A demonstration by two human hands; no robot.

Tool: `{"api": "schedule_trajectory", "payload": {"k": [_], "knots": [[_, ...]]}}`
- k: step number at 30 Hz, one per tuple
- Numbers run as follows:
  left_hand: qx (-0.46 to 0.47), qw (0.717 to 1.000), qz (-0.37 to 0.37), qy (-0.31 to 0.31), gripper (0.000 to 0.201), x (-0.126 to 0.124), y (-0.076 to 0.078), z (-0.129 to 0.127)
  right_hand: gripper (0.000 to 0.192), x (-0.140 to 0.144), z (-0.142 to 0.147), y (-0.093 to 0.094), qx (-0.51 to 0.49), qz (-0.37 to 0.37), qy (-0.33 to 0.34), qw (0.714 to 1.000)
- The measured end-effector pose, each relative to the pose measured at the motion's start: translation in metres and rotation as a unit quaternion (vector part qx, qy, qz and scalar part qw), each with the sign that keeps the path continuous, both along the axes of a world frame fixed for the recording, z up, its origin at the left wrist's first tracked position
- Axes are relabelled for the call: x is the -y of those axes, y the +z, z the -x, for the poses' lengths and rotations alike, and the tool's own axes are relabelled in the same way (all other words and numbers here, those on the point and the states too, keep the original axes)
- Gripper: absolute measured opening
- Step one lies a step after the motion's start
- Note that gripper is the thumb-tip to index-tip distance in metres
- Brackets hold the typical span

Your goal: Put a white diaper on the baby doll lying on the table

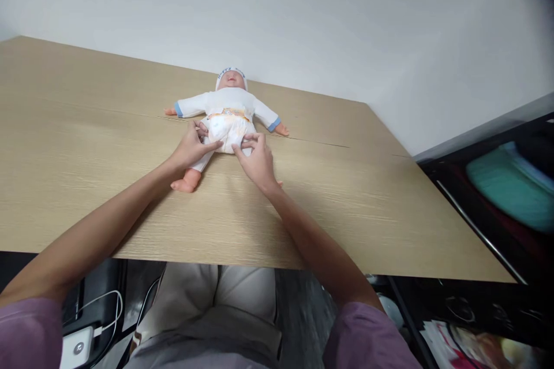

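Roughly: wooden table (108,144) bears baby doll (227,118) lying face-up near the wall; left hand (190,150) and right hand (258,161) both pinching its diaper (228,130) edges; uneven tugging might slide doll or loosen the diaper

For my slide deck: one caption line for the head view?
Both hands, left hand and right hand, grip the diaper on a doll lying on the table.

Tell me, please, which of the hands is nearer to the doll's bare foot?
Left. The left hand rests on the leg just above the bare foot; the right hand lies across the doll, further away.
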State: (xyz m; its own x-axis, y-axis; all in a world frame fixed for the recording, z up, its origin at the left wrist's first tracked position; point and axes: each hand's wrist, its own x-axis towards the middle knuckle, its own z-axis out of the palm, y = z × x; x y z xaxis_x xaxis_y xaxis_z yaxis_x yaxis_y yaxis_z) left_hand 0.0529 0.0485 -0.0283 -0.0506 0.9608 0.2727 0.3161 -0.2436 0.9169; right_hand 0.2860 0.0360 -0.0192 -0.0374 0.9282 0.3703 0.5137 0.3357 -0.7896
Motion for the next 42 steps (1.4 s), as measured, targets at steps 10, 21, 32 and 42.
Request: {"api": "schedule_trajectory", "payload": {"k": [10,21,32,42], "knots": [[-0.084,0.995,0.024,-0.05,0.046,0.02,0.02,-0.004,0.029,0.001,-0.004,0.0,0.1,-0.01,0.01,0.995],[0.138,0.976,0.14,-0.095,0.054,0.018,0.021,-0.001,0.052,-0.009,-0.007,-0.004,-0.078,0.064,0.062,0.993],[0.2,0.966,0.135,-0.092,0.06,0.021,0.019,0.0,0.035,-0.003,-0.008,-0.01,0.036,-0.028,-0.074,0.996],[0.109,0.968,0.152,-0.17,0.06,0.013,0.027,0.025,0.035,0.004,-0.033,0.001,0.033,-0.016,0.036,0.999]]}}
